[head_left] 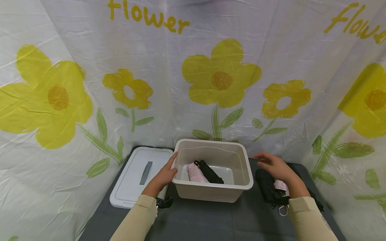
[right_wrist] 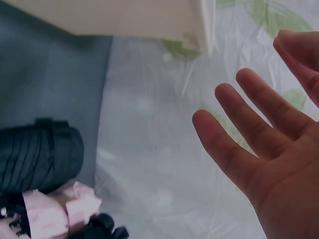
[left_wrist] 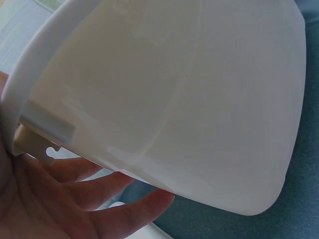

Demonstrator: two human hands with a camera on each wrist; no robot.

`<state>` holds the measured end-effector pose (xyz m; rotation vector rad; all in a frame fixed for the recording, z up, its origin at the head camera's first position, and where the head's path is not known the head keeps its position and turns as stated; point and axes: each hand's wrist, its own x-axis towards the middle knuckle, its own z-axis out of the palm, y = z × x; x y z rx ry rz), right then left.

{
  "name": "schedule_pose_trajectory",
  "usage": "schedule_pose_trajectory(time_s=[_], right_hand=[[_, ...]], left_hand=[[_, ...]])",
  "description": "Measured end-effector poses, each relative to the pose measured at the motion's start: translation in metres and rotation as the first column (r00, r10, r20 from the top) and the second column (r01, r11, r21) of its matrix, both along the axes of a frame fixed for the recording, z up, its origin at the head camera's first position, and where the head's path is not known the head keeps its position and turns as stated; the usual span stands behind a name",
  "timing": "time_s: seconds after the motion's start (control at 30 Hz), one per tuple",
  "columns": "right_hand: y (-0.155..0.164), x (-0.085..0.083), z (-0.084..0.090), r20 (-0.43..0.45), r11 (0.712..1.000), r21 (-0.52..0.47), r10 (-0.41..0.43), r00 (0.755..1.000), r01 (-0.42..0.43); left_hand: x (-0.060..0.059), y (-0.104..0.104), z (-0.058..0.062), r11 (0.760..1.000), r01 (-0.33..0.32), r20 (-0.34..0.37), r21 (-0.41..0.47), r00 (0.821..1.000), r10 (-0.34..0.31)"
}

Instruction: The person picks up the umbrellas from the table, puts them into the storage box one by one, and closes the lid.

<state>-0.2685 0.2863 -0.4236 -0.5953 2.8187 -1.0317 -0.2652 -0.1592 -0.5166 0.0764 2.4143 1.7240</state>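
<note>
A beige plastic storage box (head_left: pixel 208 192) stands on the dark grey surface, its top uncovered. Inside lie a pink folded umbrella (head_left: pixel 196 173) and a black folded umbrella (head_left: pixel 211 172), side by side. My left hand (head_left: pixel 163 176) is at the box's left rim; in the left wrist view its fairly straight fingers (left_wrist: pixel 132 214) touch the outer wall, with the thumb hidden. To the right of the box, my right hand (head_left: pixel 278 169) hovers with fingers spread, holding nothing. Below it lie another black folded umbrella (right_wrist: pixel 40 154) and a pink item (right_wrist: pixel 50 211), partly covered in the head view.
A white lid (head_left: pixel 129 184) with a grey handle strip (head_left: pixel 146 173) lies left of the box. Behind everything hangs a white sheet (head_left: pixel 169 113) printed with yellow flowers. The dark grey tabletop (head_left: pixel 205 221) extends in front of the box.
</note>
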Motion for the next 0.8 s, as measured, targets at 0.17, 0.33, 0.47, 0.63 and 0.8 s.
schedule_pose_trajectory(time_s=[0.17, 0.33, 0.47, 0.63, 0.8], right_hand=[[0.014, 0.001, -0.005, -0.013, 0.999, 0.025, -0.043, 0.999, 0.043], [0.024, 0.006, -0.007, -0.048, 0.994, 0.077, -0.078, 0.996, 0.082], [0.032, 0.008, -0.011, -0.076, 0.988, 0.106, -0.107, 0.991, 0.115], [0.045, 0.01, -0.019, -0.082, 0.979, 0.131, -0.146, 0.986, 0.156], [0.055, 0.012, -0.025, -0.061, 0.968, 0.164, -0.181, 0.982, 0.188]], left_hand=[[0.0, 0.0, -0.001, 1.0, -0.006, -0.001, -0.004, 1.0, 0.006], [0.0, 0.001, -0.001, 1.0, 0.002, -0.009, -0.016, 1.0, -0.002], [0.0, 0.001, -0.001, 1.0, -0.003, -0.007, -0.015, 1.0, 0.003], [0.0, 0.001, -0.001, 1.0, -0.001, -0.008, -0.017, 1.0, 0.001], [-0.001, 0.001, -0.003, 1.0, -0.003, -0.009, -0.015, 1.0, 0.003]])
